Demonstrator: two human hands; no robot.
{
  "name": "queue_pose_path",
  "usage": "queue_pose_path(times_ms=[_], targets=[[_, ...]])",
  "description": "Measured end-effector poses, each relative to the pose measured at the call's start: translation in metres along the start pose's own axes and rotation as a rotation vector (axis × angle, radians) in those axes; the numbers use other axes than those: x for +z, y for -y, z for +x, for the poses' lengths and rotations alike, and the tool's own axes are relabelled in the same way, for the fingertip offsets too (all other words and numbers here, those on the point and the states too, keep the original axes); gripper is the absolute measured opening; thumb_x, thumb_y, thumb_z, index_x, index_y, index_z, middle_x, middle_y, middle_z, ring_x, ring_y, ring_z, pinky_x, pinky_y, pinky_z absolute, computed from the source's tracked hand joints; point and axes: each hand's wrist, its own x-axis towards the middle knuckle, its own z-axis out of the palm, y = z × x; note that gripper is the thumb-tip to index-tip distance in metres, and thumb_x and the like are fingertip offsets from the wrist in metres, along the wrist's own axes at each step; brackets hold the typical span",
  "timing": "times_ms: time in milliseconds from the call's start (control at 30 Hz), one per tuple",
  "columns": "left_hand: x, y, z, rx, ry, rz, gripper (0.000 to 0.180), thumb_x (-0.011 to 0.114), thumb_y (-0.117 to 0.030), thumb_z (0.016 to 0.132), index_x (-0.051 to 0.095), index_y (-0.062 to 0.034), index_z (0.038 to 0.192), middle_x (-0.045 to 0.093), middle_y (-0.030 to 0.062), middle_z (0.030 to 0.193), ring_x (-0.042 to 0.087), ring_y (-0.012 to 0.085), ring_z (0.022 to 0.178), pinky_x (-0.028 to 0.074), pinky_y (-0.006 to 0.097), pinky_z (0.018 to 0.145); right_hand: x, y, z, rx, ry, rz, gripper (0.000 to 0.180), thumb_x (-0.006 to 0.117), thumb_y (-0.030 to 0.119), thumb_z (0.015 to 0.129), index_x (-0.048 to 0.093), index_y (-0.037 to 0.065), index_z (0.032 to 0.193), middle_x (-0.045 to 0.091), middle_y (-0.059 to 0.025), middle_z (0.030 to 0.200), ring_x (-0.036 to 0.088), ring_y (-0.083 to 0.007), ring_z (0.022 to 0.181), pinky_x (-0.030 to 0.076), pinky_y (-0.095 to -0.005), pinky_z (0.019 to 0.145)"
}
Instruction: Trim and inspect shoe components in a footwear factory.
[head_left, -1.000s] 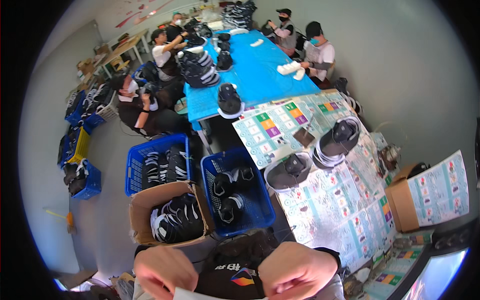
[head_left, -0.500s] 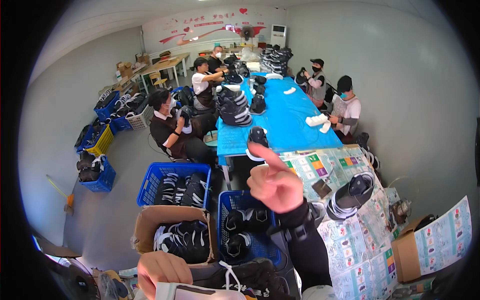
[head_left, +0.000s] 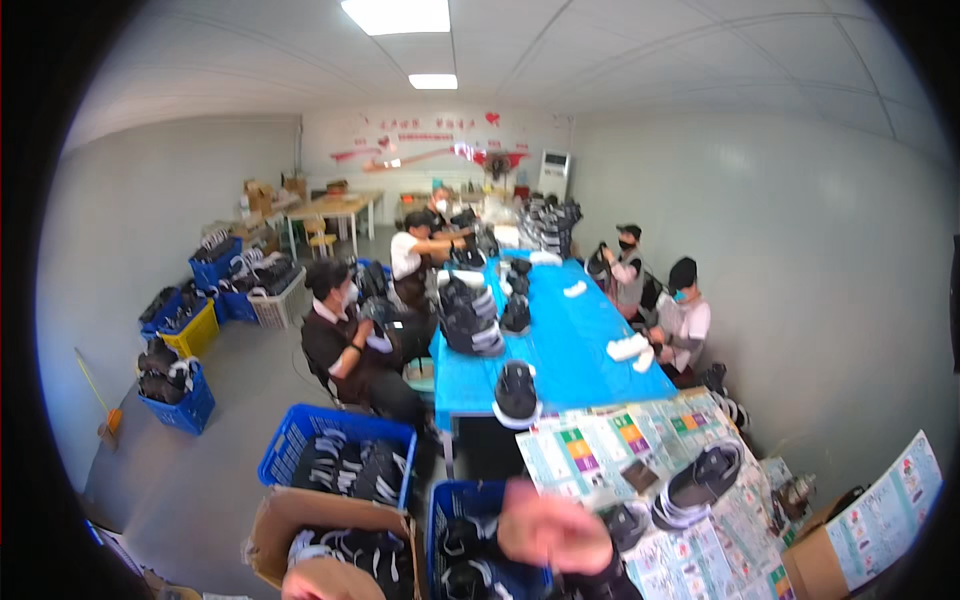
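My right hand [head_left: 555, 528] hangs over a blue crate [head_left: 436, 515] of black shoes. Motion smears its fingers, so their position does not show. At the lower edge, my left hand [head_left: 330, 581] is largely cut off, in front of a cardboard box [head_left: 262, 532] that also holds black shoes. Whatever its fingers do lies out of view. Right of my right hand, a black shoe with a white sole [head_left: 703, 478] rests on a table covered with printed sheets [head_left: 650, 560]. A second dark shoe [head_left: 625, 524] lies next to it, close to my right wrist.
Ahead stands a long blue-covered table [head_left: 560, 360] with stacked shoes [head_left: 468, 318] and white pieces [head_left: 627, 348]. Several co-workers sit along both sides, one at the near left [head_left: 345, 340]. Another blue crate of shoes [head_left: 275, 462] is left, and an open carton [head_left: 815, 540] right.
The view has tilted upward, so more ceiling shows and both hands sit lower in the picture. My right hand's raised index finger has become a blur; the left hand is now mostly cut off.
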Motion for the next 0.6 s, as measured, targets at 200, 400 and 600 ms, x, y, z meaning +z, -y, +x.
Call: queue_pose_path(times_ms=[200,400,600], targets=[[0.005,-0.007,0.004,0.067,-0.258,-0.037,0.023,0.079,-0.027,0.092,0.073,-0.0055,0.085,0.073,0.0146,0.082,0.070,0.0337,0.066,0.054,0.043,0.057,-0.013,0.006,0.098,-0.087,0.726,0.283,0.032,0.061,0.013,0.095,0.073,-0.003,0.120,0.042,-0.0041,0.059,0.044,-0.0236,0.052,0.030,-0.0411,0.050],[0.001,-0.005,-0.022,-0.059,-0.389,0.121,0.024,0.081,-0.023,0.086,0.073,-0.0006,0.084,0.074,0.0184,0.086,0.071,0.0330,0.069,0.054,0.041,0.063,0.078,0.014,0.051,-0.045,-0.348,-0.538,0.031,0.061,0.021,0.100,0.068,-0.010,0.102,0.067,-0.0152,0.081,0.061,-0.0257,0.063,0.044,-0.0389,0.056],[-0.051,0.028,-0.005,0.013,0.029,-0.209,0.024,0.069,-0.012,0.097,0.065,0.0114,0.093,0.066,0.0238,0.085,0.063,0.0388,0.072,0.051,0.047,0.064,0.150,0.047,0.009,0.078,-0.297,-0.140,0.041,0.064,0.026,0.104,0.051,0.005,0.072,0.068,-0.0160,0.083,0.069,-0.0314,0.085,0.054,-0.0477,0.079]])
